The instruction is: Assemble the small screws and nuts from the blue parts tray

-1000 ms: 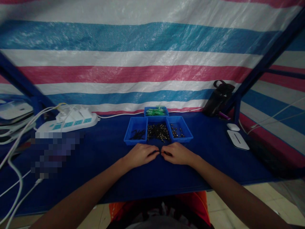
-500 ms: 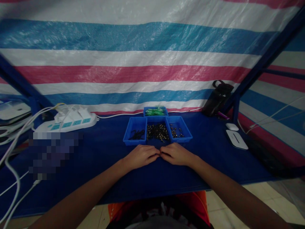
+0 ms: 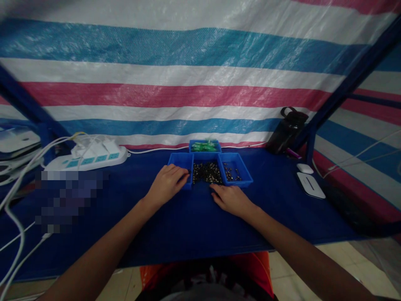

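My left hand (image 3: 167,183) is over the near part of the left blue tray (image 3: 181,157), its fingers bent together around something too small to make out. My right hand (image 3: 231,199) rests at the front edge of the middle tray, fingertips closed on something I cannot make out. Many small dark and brassy metal pieces (image 3: 207,172) fill the middle tray. A few similar pieces lie in the right blue tray (image 3: 245,169). Behind them, the back blue tray (image 3: 192,143) holds green pieces (image 3: 204,146). The left tray's contents are hidden by my left hand.
On the blue table (image 3: 194,228), a white power strip (image 3: 94,160) with plugs and cables lies at the left. A black bottle (image 3: 287,129) stands at the back right, near a white flat box (image 3: 310,185) and a small white case (image 3: 305,168).
My hands, which met in front of the trays, have moved apart. The left one went up and left over the left tray; the right one moved slightly to the middle tray's front edge.
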Action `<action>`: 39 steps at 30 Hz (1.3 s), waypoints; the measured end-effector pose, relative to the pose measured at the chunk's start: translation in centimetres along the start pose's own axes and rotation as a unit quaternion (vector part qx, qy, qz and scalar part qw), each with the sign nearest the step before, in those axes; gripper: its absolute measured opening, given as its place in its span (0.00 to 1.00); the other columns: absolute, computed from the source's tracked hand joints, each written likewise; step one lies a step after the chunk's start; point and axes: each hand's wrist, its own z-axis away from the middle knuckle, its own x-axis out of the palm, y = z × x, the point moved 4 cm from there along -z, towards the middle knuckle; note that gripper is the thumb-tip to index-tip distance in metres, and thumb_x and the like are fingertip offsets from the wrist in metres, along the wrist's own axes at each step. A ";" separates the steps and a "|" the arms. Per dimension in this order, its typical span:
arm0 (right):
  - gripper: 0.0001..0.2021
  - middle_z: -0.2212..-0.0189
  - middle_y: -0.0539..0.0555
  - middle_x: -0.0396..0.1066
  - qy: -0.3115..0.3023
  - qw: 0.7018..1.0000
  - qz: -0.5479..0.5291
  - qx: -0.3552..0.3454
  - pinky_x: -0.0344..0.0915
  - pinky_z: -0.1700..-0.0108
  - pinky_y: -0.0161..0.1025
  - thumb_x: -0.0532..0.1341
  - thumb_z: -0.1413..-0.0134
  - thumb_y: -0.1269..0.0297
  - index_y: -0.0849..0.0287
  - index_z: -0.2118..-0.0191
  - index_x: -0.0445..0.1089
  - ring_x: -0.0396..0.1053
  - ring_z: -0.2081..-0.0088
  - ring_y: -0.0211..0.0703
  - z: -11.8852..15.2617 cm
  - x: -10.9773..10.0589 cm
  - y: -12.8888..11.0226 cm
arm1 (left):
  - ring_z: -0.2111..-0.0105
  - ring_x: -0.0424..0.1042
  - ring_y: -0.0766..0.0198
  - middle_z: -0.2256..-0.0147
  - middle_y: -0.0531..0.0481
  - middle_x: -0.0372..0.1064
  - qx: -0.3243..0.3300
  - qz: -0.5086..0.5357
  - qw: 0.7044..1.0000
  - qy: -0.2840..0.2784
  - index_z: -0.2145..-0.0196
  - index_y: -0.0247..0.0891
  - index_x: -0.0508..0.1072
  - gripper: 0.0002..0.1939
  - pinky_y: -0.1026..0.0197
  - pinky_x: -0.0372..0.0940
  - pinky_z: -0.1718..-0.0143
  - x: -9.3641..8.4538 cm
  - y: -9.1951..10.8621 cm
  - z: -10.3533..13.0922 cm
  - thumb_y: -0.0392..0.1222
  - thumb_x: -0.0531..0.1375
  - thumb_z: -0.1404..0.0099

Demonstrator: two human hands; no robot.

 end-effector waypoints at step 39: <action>0.17 0.71 0.62 0.76 -0.013 0.988 0.088 0.128 0.66 0.69 0.39 0.46 0.35 0.61 0.62 0.47 0.63 0.75 0.70 0.52 0.2 -0.5 0.3 | 0.71 0.68 0.64 0.72 0.50 0.68 0.181 0.035 0.966 -0.180 0.62 0.37 0.71 0.12 0.63 0.60 0.69 3.0 5.2 1.7 0.40 0.49 0.29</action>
